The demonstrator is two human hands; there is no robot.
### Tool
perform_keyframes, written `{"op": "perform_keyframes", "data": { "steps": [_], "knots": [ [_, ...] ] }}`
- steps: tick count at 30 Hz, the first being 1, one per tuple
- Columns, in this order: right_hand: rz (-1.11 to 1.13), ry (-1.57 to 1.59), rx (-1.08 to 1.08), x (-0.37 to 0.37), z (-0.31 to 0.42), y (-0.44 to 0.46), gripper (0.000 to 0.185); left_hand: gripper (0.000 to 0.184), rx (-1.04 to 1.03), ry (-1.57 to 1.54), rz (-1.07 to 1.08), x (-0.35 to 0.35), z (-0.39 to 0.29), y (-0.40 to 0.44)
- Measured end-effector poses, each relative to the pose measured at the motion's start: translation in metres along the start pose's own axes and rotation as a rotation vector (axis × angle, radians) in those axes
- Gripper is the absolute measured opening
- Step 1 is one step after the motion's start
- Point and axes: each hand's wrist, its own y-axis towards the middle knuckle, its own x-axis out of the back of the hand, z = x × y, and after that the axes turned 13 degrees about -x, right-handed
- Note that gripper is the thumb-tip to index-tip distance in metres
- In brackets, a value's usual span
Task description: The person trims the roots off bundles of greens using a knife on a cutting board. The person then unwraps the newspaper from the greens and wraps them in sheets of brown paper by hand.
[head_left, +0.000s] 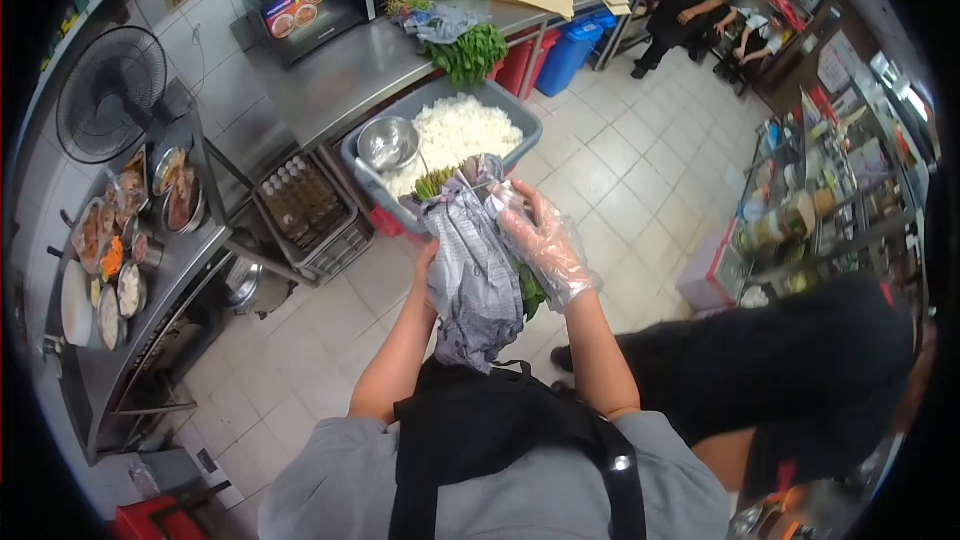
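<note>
In front of my chest is a bundle of leafy greens wrapped in crumpled grey printed paper (475, 275). Cut green stems (435, 183) stick out at the top, and green leaves (530, 290) show along its right side. My left hand (427, 265) grips the bundle's left side, its fingers mostly hidden behind the paper. On the upper right side, my right hand (545, 240), in a clear plastic glove, is closed around the wrapping. Just beyond the bundle, a grey tub (530, 125) holds white rice (465, 130) with a metal bowl (388, 144) resting on it.
Another bunch of greens (470, 55) lies on the steel counter (345, 85), near a microwave (315, 5). A crate of eggs (305, 205) sits left of the tub. Food bowls (130, 285) stand at left. A person in black (760, 365) is close on my right; others stand farther back.
</note>
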Motion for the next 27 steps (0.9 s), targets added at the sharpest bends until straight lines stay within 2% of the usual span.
{"op": "perform_keyframes", "data": {
  "steps": [1, 2, 4, 6, 8, 9, 11, 14, 16, 20, 22, 23, 24, 26, 27],
  "knots": [
    [-0.023, -0.03, 0.102, 0.003, -0.005, 0.007, 0.064, 0.071, -0.044, 0.031, 0.021, 0.002, 0.002, 0.008],
    [-0.023, -0.047, 0.101, 0.017, -0.001, 0.026, 0.064, 0.071, -0.046, 0.014, 0.021, 0.0, 0.006, 0.035],
    [-0.059, 0.082, 0.055, 0.046, 0.02, 0.051, 0.057, 0.07, 0.251, -0.106, -0.104, -0.022, 0.018, 0.078],
    [-0.127, -0.014, 0.143, 0.087, 0.026, 0.087, 0.051, 0.064, 0.225, -0.096, -0.008, -0.047, 0.035, 0.131],
    [-0.079, 0.101, 0.107, 0.119, 0.03, 0.105, 0.047, 0.054, 0.155, -0.125, 0.145, -0.062, 0.062, 0.171],
    [-0.096, 0.119, 0.071, 0.136, 0.04, 0.115, 0.046, 0.046, 0.222, -0.172, 0.064, -0.088, 0.068, 0.192],
    [-0.148, 0.093, 0.08, 0.17, 0.032, 0.147, 0.046, 0.045, 0.278, -0.173, 0.063, -0.112, 0.094, 0.238],
    [-0.2, 0.018, 0.129, 0.222, 0.031, 0.199, 0.047, 0.045, 0.258, -0.156, 0.109, -0.13, 0.136, 0.301],
    [-0.207, -0.046, 0.103, 0.249, 0.031, 0.229, 0.054, 0.045, 0.214, -0.142, 0.105, -0.136, 0.16, 0.334],
    [-0.044, -0.156, 0.182, 0.31, 0.028, 0.332, 0.064, 0.045, 0.071, -0.093, 0.04, -0.143, 0.191, 0.419],
    [0.118, -0.166, 0.071, 0.33, 0.034, 0.364, 0.076, 0.045, 0.034, -0.068, 0.024, -0.127, 0.203, 0.455],
    [0.21, -0.223, 0.03, 0.345, 0.04, 0.387, 0.09, 0.048, 0.035, -0.07, 0.051, -0.107, 0.216, 0.477],
    [0.242, -0.226, 0.03, 0.353, 0.049, 0.41, 0.09, 0.048, 0.013, -0.07, 0.028, -0.118, 0.214, 0.489],
    [0.313, -0.472, -0.004, 0.359, 0.062, 0.447, 0.102, 0.047, -0.114, -0.16, -0.107, -0.167, 0.19, 0.498],
    [0.34, -0.429, 0.015, 0.356, 0.067, 0.467, 0.107, 0.045, -0.085, 0.07, -0.261, -0.19, 0.177, 0.507]
  ]
}}
